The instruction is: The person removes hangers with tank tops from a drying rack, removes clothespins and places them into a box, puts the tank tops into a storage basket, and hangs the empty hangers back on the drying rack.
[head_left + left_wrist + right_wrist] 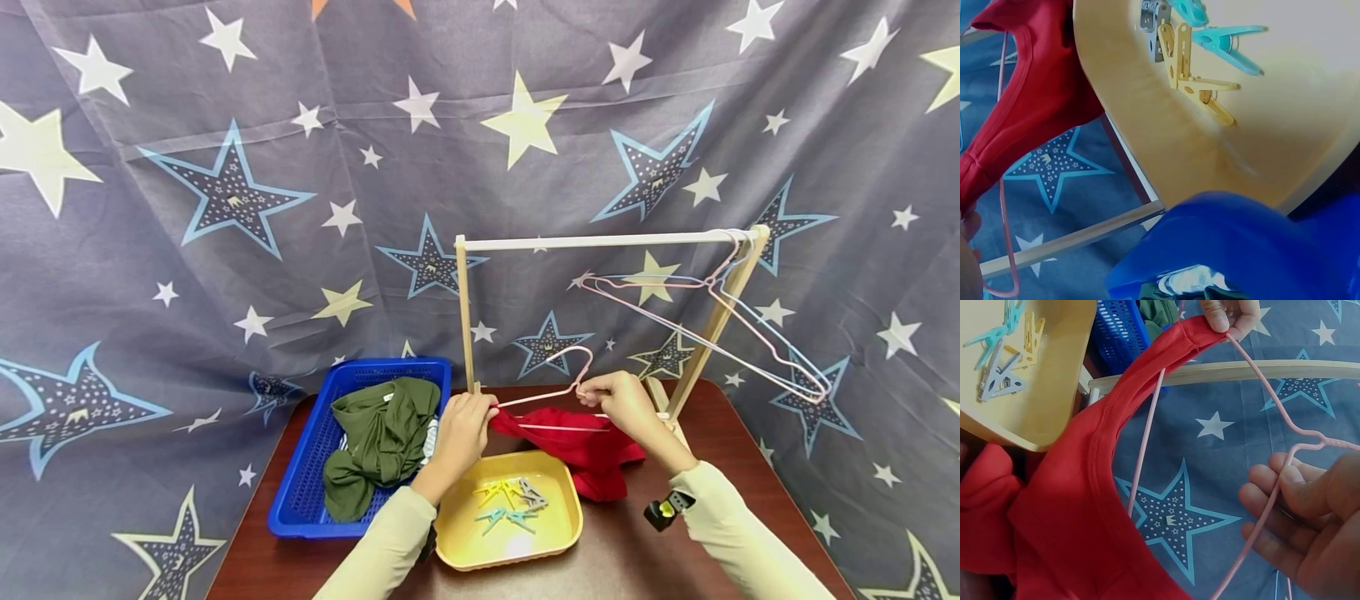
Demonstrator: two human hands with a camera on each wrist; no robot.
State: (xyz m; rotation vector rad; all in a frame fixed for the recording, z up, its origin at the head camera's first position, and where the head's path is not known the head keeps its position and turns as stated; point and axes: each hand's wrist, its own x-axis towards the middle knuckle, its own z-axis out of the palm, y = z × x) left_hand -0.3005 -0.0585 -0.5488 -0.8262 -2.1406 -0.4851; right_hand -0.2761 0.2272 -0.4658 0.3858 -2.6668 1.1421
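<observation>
A pink wire hanger (1266,381) lies partly inside a red top (1079,494), which drapes down over the table beside the yellow tray. My left hand (465,425) pinches the top's shoulder edge, with one arm of the hanger at its fingertips. In the left wrist view, only a bit of that hand shows at the lower left edge. With thumb and fingers, my right hand (618,404) holds the hanger just below its hook. The right wrist view shows the hanger's far arm running down behind the red fabric.
The yellow tray (465,533) holds several yellow, grey and teal clothespins (495,518). To the left, a blue basket (300,467) contains a green garment (390,425). Behind stands a wooden rack (600,242), with a pink hanger (710,282) and a blue hanger (780,337) at its right end.
</observation>
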